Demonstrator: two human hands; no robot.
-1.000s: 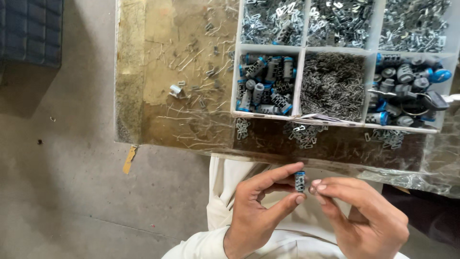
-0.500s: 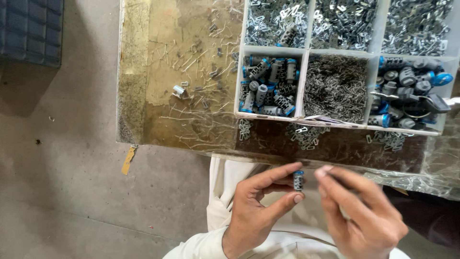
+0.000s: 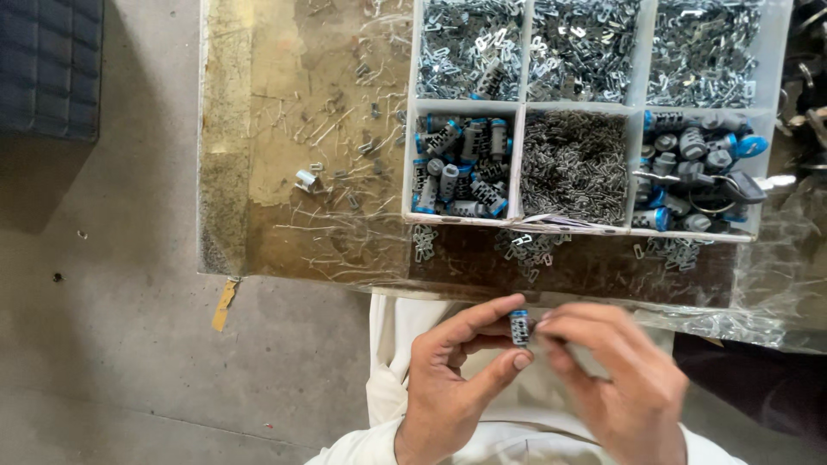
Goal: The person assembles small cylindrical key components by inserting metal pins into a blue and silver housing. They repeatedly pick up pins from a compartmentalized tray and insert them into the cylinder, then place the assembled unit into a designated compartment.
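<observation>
Spreading across the upper part of the view is the worn, yellow-brown table (image 3: pixel 284 129), littered with thin wire scraps, and on it stands the white plastic tray with six compartments (image 3: pixel 519 155) holding small metal parts: bright stamped clips in the top row, grey cylinders with blue caps in the lower left and lower right compartments, fine dark springs between them. Below the table edge, over the lap in pale cloth, both hands meet. The left hand (image 3: pixel 448 379) pinches the small grey metal cylinder with a blue cap (image 3: pixel 519 327) between thumb and forefinger; these fingers are clamped on its sides. The cylinder stands nearly upright, its long axis running toward the table and its blue end farthest from the person. The right hand (image 3: pixel 616 379) lies just beside it on the right, its fingers drawn together with the tips touching or almost touching the cylinder's side; whether they hold some tiny part I cannot tell. So the cylinder sits between both hands, carried by the left one.
</observation>
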